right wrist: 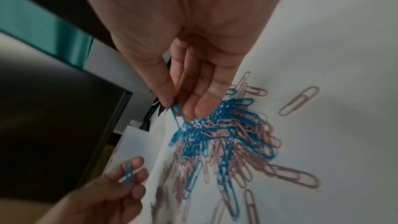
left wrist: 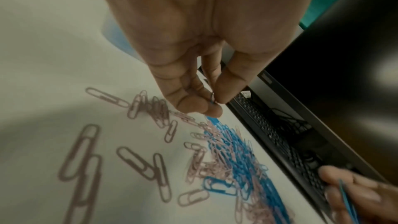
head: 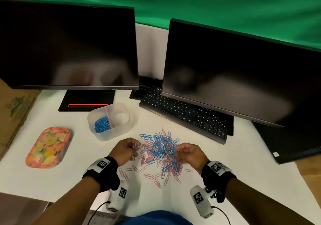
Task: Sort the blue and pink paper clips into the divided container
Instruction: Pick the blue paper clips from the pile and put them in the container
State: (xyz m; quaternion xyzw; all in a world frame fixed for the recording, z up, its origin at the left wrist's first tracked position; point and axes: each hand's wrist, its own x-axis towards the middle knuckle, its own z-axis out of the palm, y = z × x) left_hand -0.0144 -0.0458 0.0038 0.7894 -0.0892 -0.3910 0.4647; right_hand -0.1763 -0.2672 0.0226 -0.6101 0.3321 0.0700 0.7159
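Observation:
A mixed pile of blue and pink paper clips (head: 161, 153) lies on the white table (head: 52, 178) between my hands. My left hand (head: 136, 146) pinches a couple of blue clips (head: 134, 145) upright, just left of the pile; the right wrist view also shows these blue clips (right wrist: 129, 173). My right hand (head: 176, 152) pinches one blue clip (right wrist: 175, 108) at the pile's right edge, its lower end still among the other clips. The translucent divided container (head: 104, 138) stands behind my left hand. Its left compartment holds blue clips (head: 102, 125); the right compartment looks empty.
A floral tray (head: 48, 146) lies at the left. A black keyboard (head: 187, 115) sits just behind the pile, under the right monitor (head: 243, 77). The left monitor (head: 69, 46) stands behind the container. Loose pink clips (head: 152, 176) are scattered toward me.

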